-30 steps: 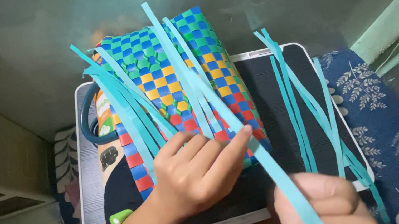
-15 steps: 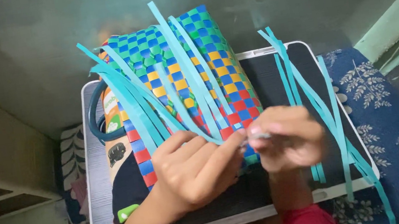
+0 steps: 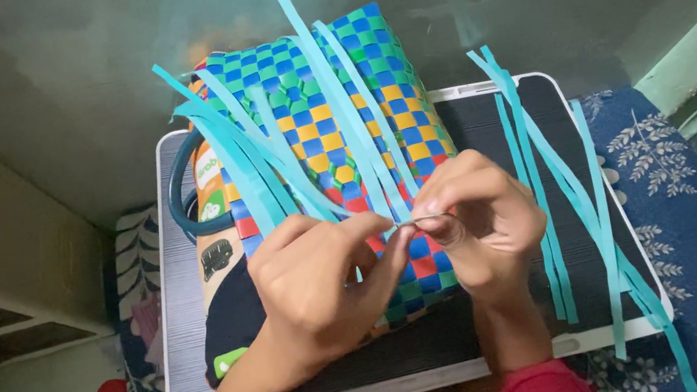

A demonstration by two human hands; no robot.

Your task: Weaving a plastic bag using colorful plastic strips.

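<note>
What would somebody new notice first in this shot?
First, the checkered woven basket in blue, green, yellow and red, lying mid-frame on a white-rimmed tray table, with turquoise strips fanning from it. Both hands meet over its near end: the left hand and right hand pinch a strip together. More loose strips lie to the right.

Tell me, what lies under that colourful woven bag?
The woven bag rests on a small white-rimmed table with a dark top. Both hands cover its near part.
</note>
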